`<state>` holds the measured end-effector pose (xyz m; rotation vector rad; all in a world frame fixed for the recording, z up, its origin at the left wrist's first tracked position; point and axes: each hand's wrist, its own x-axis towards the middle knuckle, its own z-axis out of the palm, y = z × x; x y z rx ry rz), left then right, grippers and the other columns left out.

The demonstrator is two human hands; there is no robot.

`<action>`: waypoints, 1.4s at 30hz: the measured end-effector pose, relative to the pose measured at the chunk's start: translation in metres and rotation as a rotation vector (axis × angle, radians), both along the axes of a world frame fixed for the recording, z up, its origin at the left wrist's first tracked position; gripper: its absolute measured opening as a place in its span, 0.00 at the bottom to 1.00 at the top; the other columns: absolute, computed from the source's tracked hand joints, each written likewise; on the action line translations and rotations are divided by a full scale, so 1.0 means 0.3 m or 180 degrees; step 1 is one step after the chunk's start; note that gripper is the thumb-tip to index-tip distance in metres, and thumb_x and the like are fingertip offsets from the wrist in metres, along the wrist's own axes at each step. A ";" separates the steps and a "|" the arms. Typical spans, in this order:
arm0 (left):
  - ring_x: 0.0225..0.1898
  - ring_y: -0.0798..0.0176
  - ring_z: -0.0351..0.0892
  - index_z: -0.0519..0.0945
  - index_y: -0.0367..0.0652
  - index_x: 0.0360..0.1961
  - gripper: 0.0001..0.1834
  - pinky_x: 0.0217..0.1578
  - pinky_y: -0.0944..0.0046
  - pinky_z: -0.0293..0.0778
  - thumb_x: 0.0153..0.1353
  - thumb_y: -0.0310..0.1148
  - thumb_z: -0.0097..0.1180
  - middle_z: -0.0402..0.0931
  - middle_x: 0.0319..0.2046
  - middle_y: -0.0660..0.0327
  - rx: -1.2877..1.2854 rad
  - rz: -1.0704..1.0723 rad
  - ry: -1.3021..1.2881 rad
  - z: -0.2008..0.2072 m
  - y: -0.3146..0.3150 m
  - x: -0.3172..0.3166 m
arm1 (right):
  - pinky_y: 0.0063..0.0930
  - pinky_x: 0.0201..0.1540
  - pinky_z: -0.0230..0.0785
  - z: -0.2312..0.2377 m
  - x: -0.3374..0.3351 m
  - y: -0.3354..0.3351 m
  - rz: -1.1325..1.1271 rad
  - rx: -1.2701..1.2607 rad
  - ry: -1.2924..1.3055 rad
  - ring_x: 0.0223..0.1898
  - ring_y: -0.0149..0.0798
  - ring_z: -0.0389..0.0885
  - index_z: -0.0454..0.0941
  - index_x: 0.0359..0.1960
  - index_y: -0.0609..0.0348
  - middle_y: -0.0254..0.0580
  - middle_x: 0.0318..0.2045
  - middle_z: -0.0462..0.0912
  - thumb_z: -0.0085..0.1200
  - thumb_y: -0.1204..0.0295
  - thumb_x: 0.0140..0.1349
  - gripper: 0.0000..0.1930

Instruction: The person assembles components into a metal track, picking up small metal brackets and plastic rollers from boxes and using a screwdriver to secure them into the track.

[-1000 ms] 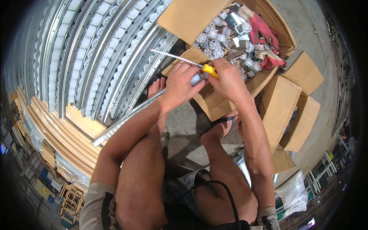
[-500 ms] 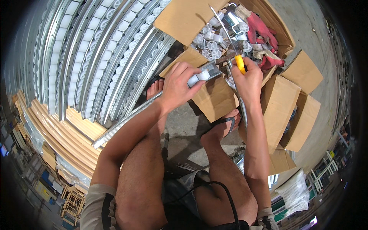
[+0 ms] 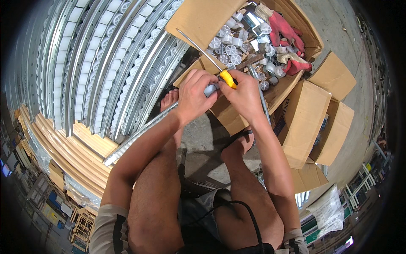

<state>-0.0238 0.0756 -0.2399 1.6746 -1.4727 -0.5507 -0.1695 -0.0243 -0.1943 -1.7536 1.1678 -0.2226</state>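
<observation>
My left hand [image 3: 195, 94] is closed around the end of a metal roller track [image 3: 139, 137], whose length runs down to the left under my forearm. A grey-white roller [image 3: 210, 89] shows at its fingertips. In my right hand [image 3: 244, 96] is a screwdriver [image 3: 229, 79] with a yellow handle, its long shaft slanting up to the left. That hand's fingers meet the track's end beside my left hand and hide it. Just right of them, a hammer-like tool [image 3: 261, 94] with a metal handle and rusty head leans on the open cardboard box [image 3: 311, 27].
Loose white wheels [image 3: 231, 49] and metal pieces fill the box, with red-palmed gloves [image 3: 287, 36] on top. Several roller tracks [image 3: 101, 55] lie at the left over wrapped cream-coloured lengths [image 3: 63, 148]. Another open carton [image 3: 306, 122] stands at the right. My feet [image 3: 170, 100] are close below.
My right hand has moved left with the screwdriver, from beside the hammer-like tool to the track's end. The shaft now slants further left. My left hand keeps its place on the track.
</observation>
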 end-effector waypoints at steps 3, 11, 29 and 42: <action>0.41 0.50 0.79 0.83 0.41 0.40 0.17 0.42 0.54 0.75 0.47 0.25 0.72 0.80 0.37 0.57 0.0125 0.0071 0.0093 -0.003 0.001 -0.006 | 0.48 0.39 0.74 -0.009 0.010 -0.013 0.0178 -0.0034 0.0089 0.34 0.64 0.83 0.83 0.37 0.65 0.61 0.30 0.83 0.66 0.70 0.57 0.11; 0.37 0.54 0.77 0.83 0.42 0.40 0.18 0.39 0.56 0.73 0.46 0.27 0.74 0.78 0.33 0.60 0.0438 0.0035 0.0150 -0.006 0.006 -0.007 | 0.49 0.39 0.74 -0.031 -0.002 -0.052 0.0545 -0.0103 0.0189 0.35 0.66 0.82 0.82 0.36 0.67 0.62 0.30 0.83 0.62 0.72 0.55 0.11; 0.37 0.53 0.76 0.82 0.40 0.40 0.18 0.38 0.55 0.73 0.46 0.29 0.73 0.76 0.32 0.59 0.0433 -0.0020 0.0045 0.002 0.001 -0.007 | 0.46 0.40 0.73 -0.028 0.004 -0.068 0.0925 -0.0250 0.0307 0.34 0.60 0.82 0.80 0.37 0.67 0.60 0.31 0.83 0.63 0.70 0.57 0.12; 0.38 0.52 0.77 0.82 0.40 0.40 0.19 0.39 0.55 0.74 0.45 0.28 0.74 0.78 0.35 0.58 0.0272 0.0072 0.0086 0.004 -0.003 -0.008 | 0.46 0.40 0.74 -0.030 -0.031 -0.069 0.0629 -0.0153 0.0033 0.36 0.62 0.83 0.82 0.40 0.65 0.60 0.34 0.84 0.60 0.73 0.57 0.11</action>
